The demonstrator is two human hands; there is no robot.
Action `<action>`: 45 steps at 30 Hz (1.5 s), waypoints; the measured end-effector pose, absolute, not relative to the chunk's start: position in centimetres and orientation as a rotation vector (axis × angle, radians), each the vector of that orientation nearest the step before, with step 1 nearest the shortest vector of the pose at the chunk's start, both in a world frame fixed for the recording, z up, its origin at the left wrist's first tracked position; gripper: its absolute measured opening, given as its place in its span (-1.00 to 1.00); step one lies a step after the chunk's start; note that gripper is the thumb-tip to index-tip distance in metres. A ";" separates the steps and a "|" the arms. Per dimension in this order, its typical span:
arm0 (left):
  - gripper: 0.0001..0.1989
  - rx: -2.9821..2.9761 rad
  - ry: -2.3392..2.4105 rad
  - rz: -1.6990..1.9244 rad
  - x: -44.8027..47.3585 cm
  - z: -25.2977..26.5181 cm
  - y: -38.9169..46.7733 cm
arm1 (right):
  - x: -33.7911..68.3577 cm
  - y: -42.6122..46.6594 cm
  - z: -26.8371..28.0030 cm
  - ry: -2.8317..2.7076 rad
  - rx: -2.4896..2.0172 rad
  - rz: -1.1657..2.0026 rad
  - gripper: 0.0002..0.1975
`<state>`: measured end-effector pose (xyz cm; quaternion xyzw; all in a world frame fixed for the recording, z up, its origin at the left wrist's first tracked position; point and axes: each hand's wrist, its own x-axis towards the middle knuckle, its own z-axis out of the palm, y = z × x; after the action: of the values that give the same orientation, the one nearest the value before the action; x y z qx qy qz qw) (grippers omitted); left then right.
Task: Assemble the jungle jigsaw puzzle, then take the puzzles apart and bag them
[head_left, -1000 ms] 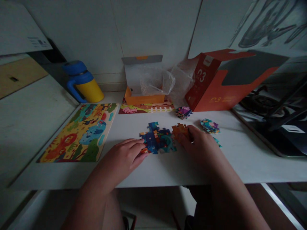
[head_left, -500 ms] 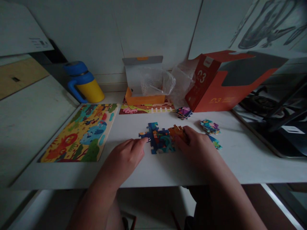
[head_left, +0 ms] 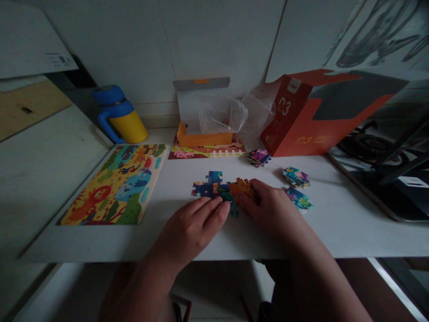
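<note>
A partly joined jigsaw puzzle (head_left: 208,187) in dark blue and teal lies flat on the white table. My left hand (head_left: 197,226) lies over its lower part with fingers stretched out, fingertips on the teal pieces, which they partly cover. An orange puzzle piece (head_left: 240,188) is pinched between the thumb and fingers of my right hand (head_left: 268,199), at the right edge of the joined puzzle. Whether it locks into its neighbours cannot be seen. Close to the right hand lie a pile of loose puzzle pieces (head_left: 296,177) and some blue-green puzzle pieces (head_left: 299,198).
Another pile of purple pieces (head_left: 258,157) lies farther back. An animal picture board (head_left: 117,183) lies at left, beside a blue and yellow jug (head_left: 122,118). Behind are an open orange box (head_left: 204,140) with clear plastic (head_left: 223,114) and a large red box (head_left: 301,120). A black stove (head_left: 402,192) stands right.
My left hand has moved right, from the puzzle's left edge onto its lower part. The orange piece in my right hand has shifted slightly left against the joined pieces.
</note>
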<state>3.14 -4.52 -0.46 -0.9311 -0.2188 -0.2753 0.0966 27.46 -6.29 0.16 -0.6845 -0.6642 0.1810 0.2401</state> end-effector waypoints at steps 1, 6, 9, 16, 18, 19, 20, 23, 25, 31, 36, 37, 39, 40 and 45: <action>-0.68 -2.773 -0.638 -0.827 3.6 -0.5 -4.7 | 27.4 -6.2 0.2 -1.810 -1.882 0.488 -0.71; -0.80 -2.921 -0.764 -0.802 5.4 -1.7 -4.8 | 27.4 -6.2 0.1 -1.772 -1.897 0.471 -0.72; -0.74 -2.920 -1.051 -0.753 5.9 -2.2 -4.3 | 27.7 -6.3 0.0 -1.739 -1.921 0.465 -0.70; -0.63 -3.051 -1.174 -0.487 6.3 -0.3 -2.4 | 28.4 -6.2 -0.1 -1.662 -1.934 0.424 -0.67; -0.66 -3.076 -1.191 -0.411 6.4 0.3 -2.1 | 28.5 -6.2 -0.2 -1.660 -1.926 0.420 -0.68; -0.69 -3.082 -1.203 -0.379 6.5 0.5 -2.1 | 28.5 -6.2 -0.2 -1.664 -1.923 0.423 -0.69; -0.72 -3.081 -1.220 -0.348 6.6 0.6 -2.2 | 28.6 -6.2 -0.2 -1.668 -1.921 0.430 -0.70; -0.81 -3.059 -1.258 -0.277 7.1 1.0 -2.9 | 28.7 -6.3 -0.1 -1.667 -1.916 0.467 -0.68; -0.84 -3.032 -1.252 -0.262 7.3 1.1 -3.3 | 28.7 -6.4 -0.1 -1.665 -1.910 0.467 -0.67; -0.92 -2.918 -1.226 -0.289 7.3 1.4 -3.4 | 28.7 -6.4 -0.3 -1.674 -1.905 0.388 -0.66; -0.87 -2.839 -1.148 -0.327 6.8 0.8 -2.9 | 28.5 -6.2 -0.5 -1.723 -1.844 0.322 -0.74; -0.86 -2.834 -1.149 -0.322 6.8 0.7 -2.9 | 28.5 -6.2 -0.5 -1.740 -1.817 0.318 -0.76; -0.84 -2.851 -1.144 -0.341 6.8 0.5 -2.7 | 28.3 -6.3 -0.4 -1.769 -1.757 0.320 -0.83; -0.83 -2.868 -1.134 -0.362 6.8 0.4 -2.7 | 28.2 -6.3 -0.3 -1.778 -1.727 0.318 -0.86; -0.80 -2.966 -1.115 -0.525 6.2 -0.2 -2.3 | 28.1 -6.2 -0.2 -1.868 -1.569 0.393 -0.84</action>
<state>6.19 -2.27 -0.19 -0.9229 -0.3468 -0.1633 -0.0353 28.06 -6.16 -0.25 -0.5996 -0.7138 0.1503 0.3292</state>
